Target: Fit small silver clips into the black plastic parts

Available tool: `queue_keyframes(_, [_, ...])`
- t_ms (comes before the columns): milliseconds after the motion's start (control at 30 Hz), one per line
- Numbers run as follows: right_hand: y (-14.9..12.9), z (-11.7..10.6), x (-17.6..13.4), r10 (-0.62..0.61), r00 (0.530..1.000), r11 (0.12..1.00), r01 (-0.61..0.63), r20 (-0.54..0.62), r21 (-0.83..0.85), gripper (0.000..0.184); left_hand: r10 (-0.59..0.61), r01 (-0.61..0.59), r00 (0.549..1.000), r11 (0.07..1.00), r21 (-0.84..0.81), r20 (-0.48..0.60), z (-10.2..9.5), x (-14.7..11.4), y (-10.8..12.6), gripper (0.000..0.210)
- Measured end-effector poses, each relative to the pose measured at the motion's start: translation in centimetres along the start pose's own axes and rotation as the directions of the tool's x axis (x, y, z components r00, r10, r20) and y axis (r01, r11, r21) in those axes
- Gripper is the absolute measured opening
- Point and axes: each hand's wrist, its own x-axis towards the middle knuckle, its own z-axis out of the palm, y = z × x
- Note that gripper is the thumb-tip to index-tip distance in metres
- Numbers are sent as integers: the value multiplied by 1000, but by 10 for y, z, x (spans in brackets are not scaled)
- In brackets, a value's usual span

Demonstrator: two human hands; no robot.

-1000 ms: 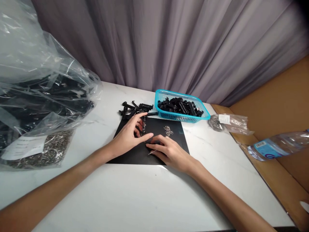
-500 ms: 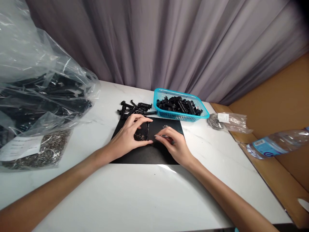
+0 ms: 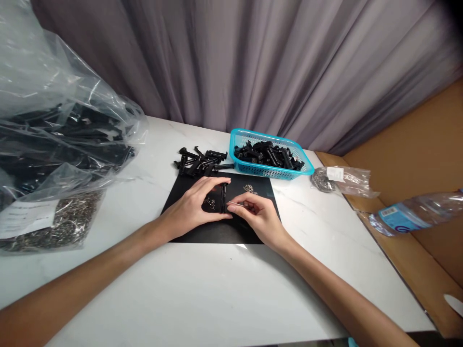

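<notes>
Right hand (image 3: 261, 217): closer to the black part (image 3: 223, 196) than half a second ago, fingertips now at or just beside its near end, pinching a thin piece (image 3: 236, 204) too small to identify
Left hand (image 3: 188, 203): holds the black part end to end between thumb and fingers, over the dark mat (image 3: 213, 234)
Twist risk: the part could turn if the thumb eases or the right hand pushes sideways
Small metal pieces (image 3: 210, 203): loose beside the left hand, a knock could scatter them

Bits (image 3: 249, 188) lie on the mat (image 3: 217, 233), behind which sit parts (image 3: 195, 166), left, and a basket (image 3: 260, 170), right, before a curtain (image 3: 217, 62).
</notes>
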Motion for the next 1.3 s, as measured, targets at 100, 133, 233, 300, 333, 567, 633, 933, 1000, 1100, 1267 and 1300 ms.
queue_keyframes(100, [-2,-3,-1,2,1000,1000,-2,24,-14,16,55,-54,998,998,25,-43,-1,1,1,61])
queue_keyframes(133, [-3,-4,-1,5,1000,1000,-4,27,-20,16,70,-68,996,997,36,-56,-1,1,2,60])
queue_keyframes(233, [-5,-5,-3,6,999,999,-4,36,-45,16,113,-108,991,992,71,-65,-2,1,3,60])
queue_keyframes(300, [-6,-6,-3,-12,999,997,16,45,-79,13,139,-133,988,987,87,-65,-2,1,4,59])
queue_keyframes(333, [-7,-6,-3,-24,999,995,29,48,-99,12,150,-144,986,985,92,-69,-2,1,4,59])
queue_keyframes(567, [-8,-2,-2,-110,993,987,114,42,-109,12,188,-177,979,976,128,-83,-2,2,3,58])
queue_keyframes(633, [-8,0,-2,-62,997,997,63,39,-37,12,203,-191,977,971,143,-70,-1,1,2,58])
queue_keyframes(933, [-6,6,-3,7,999,999,-9,45,38,21,237,-221,970,954,200,-59,-2,0,-1,58])
queue_keyframes(1000, [-6,6,-2,-24,999,999,24,25,31,21,235,-217,970,955,201,-68,-3,0,-1,58])
queue_keyframes(1100, [-5,7,-1,-31,1000,998,30,5,62,20,234,-213,969,954,212,-77,-4,1,1,58])
queue_keyframes(1267, [-5,12,0,15,1000,989,-13,-11,148,18,246,-222,967,944,242,-70,-7,2,1,57])
queue_keyframes(1300, [-4,13,1,25,1000,988,-24,-6,153,18,244,-221,967,944,245,-70,-8,2,1,57])
